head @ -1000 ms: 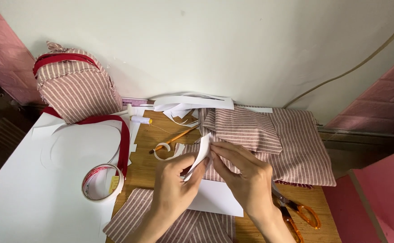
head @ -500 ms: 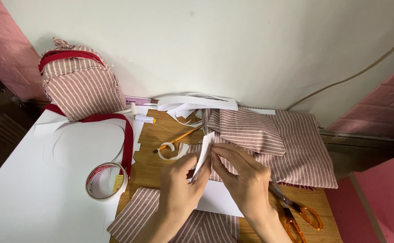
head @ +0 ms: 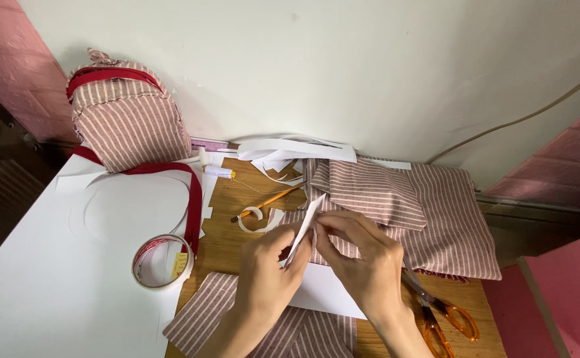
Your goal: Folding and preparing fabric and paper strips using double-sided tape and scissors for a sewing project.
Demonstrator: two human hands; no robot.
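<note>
Two hands at counter middle: left hand (head: 267,265) and right hand (head: 363,255), fingers of both pinched together on white paper strip (head: 303,229), held tilted above striped cloth (head: 396,205). White sheet (head: 323,292) under hands. Tape roll (head: 162,262) left, near red strap (head: 194,199). Orange scissors (head: 439,318) by right wrist. Pencil (head: 270,199) beyond hands. Striped pouch (head: 127,119) at far left corner.

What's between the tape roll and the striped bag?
Head view: a red strap curves down from the striped bag to the tape roll, lying over a white sheet.
</note>
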